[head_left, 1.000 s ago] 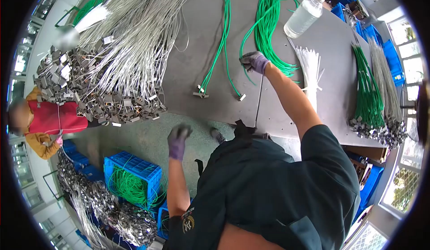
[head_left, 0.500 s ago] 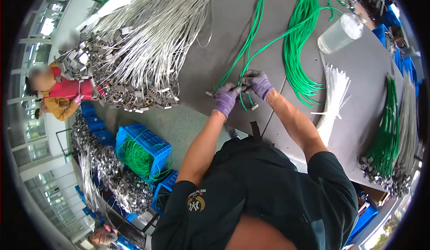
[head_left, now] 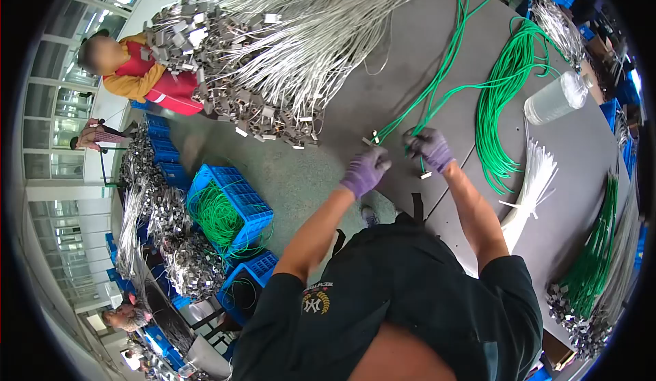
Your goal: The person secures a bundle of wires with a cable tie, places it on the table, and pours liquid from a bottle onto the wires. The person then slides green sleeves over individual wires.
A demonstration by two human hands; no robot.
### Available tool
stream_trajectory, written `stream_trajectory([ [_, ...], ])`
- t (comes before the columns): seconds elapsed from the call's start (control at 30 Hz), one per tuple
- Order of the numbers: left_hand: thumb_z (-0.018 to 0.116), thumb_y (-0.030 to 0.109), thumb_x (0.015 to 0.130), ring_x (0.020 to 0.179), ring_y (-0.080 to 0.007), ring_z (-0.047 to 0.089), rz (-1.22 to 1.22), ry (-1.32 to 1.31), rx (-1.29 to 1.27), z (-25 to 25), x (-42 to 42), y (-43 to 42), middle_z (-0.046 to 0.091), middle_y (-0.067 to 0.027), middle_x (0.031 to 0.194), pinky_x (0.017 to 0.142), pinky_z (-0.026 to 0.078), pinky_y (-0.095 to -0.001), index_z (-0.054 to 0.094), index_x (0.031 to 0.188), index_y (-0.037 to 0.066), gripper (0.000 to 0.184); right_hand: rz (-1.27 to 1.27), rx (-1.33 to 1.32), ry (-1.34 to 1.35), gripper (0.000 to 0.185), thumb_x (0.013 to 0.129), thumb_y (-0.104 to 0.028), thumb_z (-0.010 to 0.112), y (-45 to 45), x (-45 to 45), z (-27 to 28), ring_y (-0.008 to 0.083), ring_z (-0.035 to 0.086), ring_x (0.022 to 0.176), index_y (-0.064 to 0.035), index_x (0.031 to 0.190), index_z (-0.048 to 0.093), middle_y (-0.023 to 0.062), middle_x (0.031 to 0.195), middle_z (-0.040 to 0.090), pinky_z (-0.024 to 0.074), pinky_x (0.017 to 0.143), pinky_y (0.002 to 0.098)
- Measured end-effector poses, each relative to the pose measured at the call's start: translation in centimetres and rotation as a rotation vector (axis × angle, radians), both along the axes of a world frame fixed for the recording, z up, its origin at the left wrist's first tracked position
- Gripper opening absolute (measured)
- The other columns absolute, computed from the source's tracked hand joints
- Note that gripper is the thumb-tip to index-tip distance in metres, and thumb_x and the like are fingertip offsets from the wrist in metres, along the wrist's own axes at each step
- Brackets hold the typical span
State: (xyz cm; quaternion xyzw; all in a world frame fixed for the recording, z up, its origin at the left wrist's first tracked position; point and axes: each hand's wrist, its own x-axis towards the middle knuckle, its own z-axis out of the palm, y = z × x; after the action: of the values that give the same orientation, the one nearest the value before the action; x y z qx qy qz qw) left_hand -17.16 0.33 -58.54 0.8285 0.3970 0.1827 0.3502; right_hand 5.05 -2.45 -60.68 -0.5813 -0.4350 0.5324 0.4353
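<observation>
On the grey tabletop (head_left: 437,53), a few long green cables (head_left: 447,56) run from the far edge toward me, with small pale connectors (head_left: 426,174) at their near ends. My right hand (head_left: 432,150), in a purple-grey glove, is closed around green cable; one end with its connector hangs out below the fingers. My left hand (head_left: 365,171), gloved alike, has curled fingers just below another cable's connector (head_left: 372,139). Whatever those fingers pinch, if anything, is hidden. To the right lies a thick bundle of green cables (head_left: 493,121).
White cable ties (head_left: 529,196) and a clear plastic bottle (head_left: 557,99) are on the right. A heap of silvery cables with metal connectors (head_left: 273,73) covers the left side. Blue crates (head_left: 256,210) stand on the floor. A person in red and yellow (head_left: 150,73) is beyond the heap.
My hands have drawn apart: the left has come away down-left from the cables, while the right stays on them. The view has swung, shifting everything rightward.
</observation>
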Motion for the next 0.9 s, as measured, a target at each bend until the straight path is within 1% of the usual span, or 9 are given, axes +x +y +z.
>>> stream_trajectory([
  [0.07,0.062,0.028,0.082,0.090,-0.0314,0.057,0.008,0.046,0.308,5.5,-3.1,1.3,0.060,-0.0167,0.099,0.083,0.044,-0.0415,0.056,0.107,0.005,0.034,-0.155,0.136,-0.109,0.020,0.084,-0.015,0.062,-0.2,1.6,0.1,0.0101,0.059,0.056,-0.0007,0.098,0.062,0.0044,0.069,0.062,0.0471,0.051,0.0230],
  [0.2,0.059,0.028,0.080,0.113,-0.0319,0.045,0.242,0.389,0.730,12.2,-11.0,5.9,0.046,-0.0146,0.122,0.094,0.037,-0.0438,0.048,0.124,0.008,0.049,-0.386,0.110,-0.211,0.015,0.083,-0.017,0.059,-1.5,3.8,-1.8,0.0164,0.062,0.057,-0.0040,0.089,0.064,0.0096,0.063,0.061,0.0471,0.052,0.0291],
  [0.3,0.059,0.021,0.077,0.119,-0.0316,0.039,0.251,0.642,0.787,15.2,-13.4,8.4,0.037,-0.0118,0.133,0.094,0.037,-0.0444,0.040,0.133,0.015,0.059,-0.277,0.057,-0.591,0.014,0.082,-0.020,0.059,-3.2,5.0,-6.2,0.0205,0.062,0.060,-0.0066,0.084,0.064,0.0114,0.065,0.062,0.0475,0.056,0.0323],
  [0.4,0.048,0.009,0.079,0.124,-0.0317,0.036,0.073,0.984,0.779,14.4,-14.9,10.9,0.032,-0.0098,0.139,0.092,0.038,-0.0460,0.040,0.133,0.027,0.058,-0.283,0.110,-0.505,0.016,0.085,-0.019,0.058,-4.2,4.5,-7.8,0.0111,0.058,0.054,-0.0034,0.086,0.062,0.0061,0.065,0.062,0.0472,0.053,0.0270],
  [0.53,0.049,0.015,0.081,0.116,-0.0314,0.046,0.007,1.010,0.936,13.2,-14.7,12.8,0.044,-0.0130,0.130,0.085,0.043,-0.0443,0.048,0.126,0.020,0.046,-0.326,0.094,-0.571,0.015,0.084,-0.018,0.059,-4.5,3.5,-9.0,0.0122,0.058,0.056,-0.0047,0.087,0.062,0.0076,0.065,0.062,0.0460,0.054,0.0287],
  [0.63,0.052,0.015,0.078,0.101,-0.0270,0.053,-0.054,0.980,0.921,13.8,-14.4,13.6,0.053,-0.0108,0.112,0.075,0.048,-0.0384,0.058,0.104,0.013,0.026,-0.321,0.209,-0.710,0.014,0.083,-0.018,0.059,-4.7,3.7,-9.2,0.0130,0.058,0.057,-0.0044,0.087,0.063,0.0089,0.064,0.062,0.0457,0.055,0.0291],
  [0.77,0.061,0.008,0.070,0.098,-0.0300,0.055,-0.073,0.961,0.714,18.6,-12.7,13.2,0.053,-0.0142,0.112,0.078,0.049,-0.0393,0.058,0.100,0.011,0.030,-0.174,0.199,-0.653,0.013,0.082,-0.016,0.059,-4.7,4.9,-9.0,0.0129,0.059,0.056,-0.0052,0.087,0.063,0.0077,0.066,0.063,0.0460,0.053,0.0289],
  [0.83,0.064,0.005,0.064,0.097,-0.0342,0.054,0.025,0.778,0.384,20.1,-11.7,11.6,0.053,-0.0181,0.109,0.081,0.048,-0.0410,0.057,0.105,0.014,0.043,-0.244,-0.232,-0.180,0.011,0.081,-0.015,0.058,-4.0,4.6,-5.0,0.0120,0.058,0.055,-0.0065,0.085,0.064,0.0062,0.070,0.064,0.0458,0.048,0.0273],
  [0.9,0.068,0.008,0.063,0.092,-0.0335,0.056,0.049,0.640,0.380,19.8,-12.0,9.6,0.055,-0.0175,0.105,0.082,0.048,-0.0407,0.056,0.105,0.012,0.044,-0.245,-0.284,-0.134,0.014,0.083,-0.016,0.058,-3.5,4.6,-3.5,0.0141,0.061,0.055,-0.0057,0.092,0.061,0.0073,0.076,0.065,0.0465,0.045,0.0261],
])
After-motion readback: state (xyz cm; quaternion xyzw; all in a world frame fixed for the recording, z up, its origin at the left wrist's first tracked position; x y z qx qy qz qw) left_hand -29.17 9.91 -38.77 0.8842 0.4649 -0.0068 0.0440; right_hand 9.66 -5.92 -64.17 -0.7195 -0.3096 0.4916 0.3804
